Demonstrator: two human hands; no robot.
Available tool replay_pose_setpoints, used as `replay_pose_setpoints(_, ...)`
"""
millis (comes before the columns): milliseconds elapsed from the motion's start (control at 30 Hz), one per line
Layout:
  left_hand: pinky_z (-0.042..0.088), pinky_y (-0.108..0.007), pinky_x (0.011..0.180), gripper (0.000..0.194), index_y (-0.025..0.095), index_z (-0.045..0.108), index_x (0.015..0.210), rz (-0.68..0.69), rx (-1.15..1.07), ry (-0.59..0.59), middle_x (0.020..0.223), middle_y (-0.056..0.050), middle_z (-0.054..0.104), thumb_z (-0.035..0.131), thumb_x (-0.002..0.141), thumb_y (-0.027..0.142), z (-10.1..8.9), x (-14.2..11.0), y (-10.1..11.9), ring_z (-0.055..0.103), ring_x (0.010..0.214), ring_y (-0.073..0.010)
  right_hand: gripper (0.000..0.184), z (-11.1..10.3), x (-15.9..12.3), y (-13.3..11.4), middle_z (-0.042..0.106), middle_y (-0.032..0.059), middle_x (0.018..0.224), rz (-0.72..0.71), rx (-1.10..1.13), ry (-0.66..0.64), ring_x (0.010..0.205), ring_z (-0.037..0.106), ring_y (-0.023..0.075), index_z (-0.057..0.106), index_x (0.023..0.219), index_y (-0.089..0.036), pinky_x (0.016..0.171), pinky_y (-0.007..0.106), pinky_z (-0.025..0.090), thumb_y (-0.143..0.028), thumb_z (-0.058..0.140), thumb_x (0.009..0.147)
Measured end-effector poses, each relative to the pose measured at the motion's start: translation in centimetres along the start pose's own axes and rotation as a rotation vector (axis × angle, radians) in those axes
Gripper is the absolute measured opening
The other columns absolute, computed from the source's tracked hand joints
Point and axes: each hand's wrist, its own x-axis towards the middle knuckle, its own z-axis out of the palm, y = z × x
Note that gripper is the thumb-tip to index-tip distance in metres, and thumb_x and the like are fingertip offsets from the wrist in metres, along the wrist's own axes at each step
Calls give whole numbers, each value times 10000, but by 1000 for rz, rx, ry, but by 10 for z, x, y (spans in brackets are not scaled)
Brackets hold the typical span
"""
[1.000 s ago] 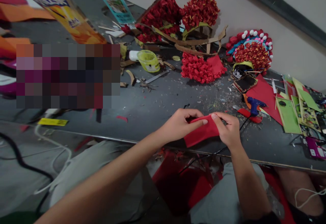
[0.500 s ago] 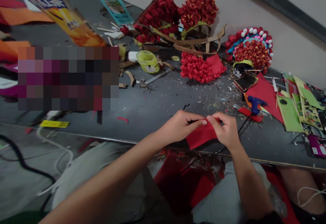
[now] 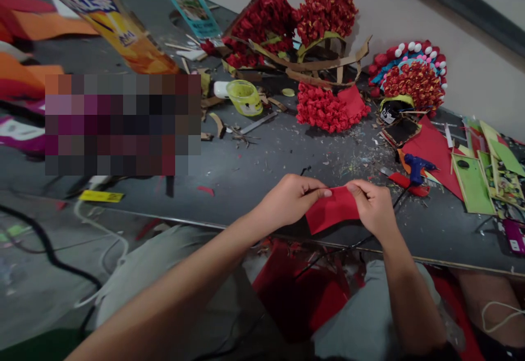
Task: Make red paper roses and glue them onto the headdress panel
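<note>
Between my hands, close to the table's front edge, is a small flat piece of red paper. My left hand pinches its upper left edge between thumb and fingers. On the other side, my right hand grips the upper right corner with the thumb on top. The paper's lower edge hangs free towards me. Right of my right hand lie a blue glue gun and a red-handled cutter knife. Beyond the hands sits a cluster of crumpled red paper pieces.
Headdress-like frames with red petals lean at the back wall. A yellow-green tape roll, a metal ruler and scraps lie mid-table. Green boards and a red sheet are at right; an orange snack bag stands at left.
My hands have moved apart along the paper's upper edge, and more of the red paper shows between them. The whole view has shifted slightly.
</note>
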Motion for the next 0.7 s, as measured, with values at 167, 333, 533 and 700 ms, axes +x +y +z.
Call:
replay_pose_setpoints(167, 480, -218, 707, 273, 162, 714, 861, 24, -117, -31, 837, -19, 727, 502, 826, 332, 1, 3, 0, 631, 748, -144, 276, -8, 2, 6, 722, 42, 745, 44, 54, 55, 671, 647, 168, 712, 819, -185, 619, 252, 463, -360, 502, 860)
replay_pose_setpoints(333, 494, -226, 680, 280, 149, 713, 840, 6, -147, 80, 809, -35, 726, 502, 825, 333, 5, 4, -5, 633, 709, -146, 291, -12, 5, 10, 721, 40, 791, 85, 121, 54, 727, 653, 168, 697, 834, -187, 663, 263, 492, -398, 500, 866)
replay_pose_setpoints(533, 504, -229, 654, 261, 144, 699, 827, 0, -125, 252, 805, -47, 722, 521, 818, 334, -3, 2, -7, 627, 702, -151, 341, -8, 8, 21, 711, 38, 767, 250, 361, -46, 583, 648, 146, 680, 952, -161, 525, 256, 529, -442, 561, 797)
replay_pose_setpoints(700, 468, -181, 584, 262, 141, 678, 871, 44, -98, 46, 773, -28, 695, 551, 812, 362, -9, -4, -3, 590, 648, -119, 222, -6, 3, 15, 706, 29, 654, 171, 187, -40, 509, 630, 147, 715, 869, -175, 520, 252, 497, -320, 559, 805)
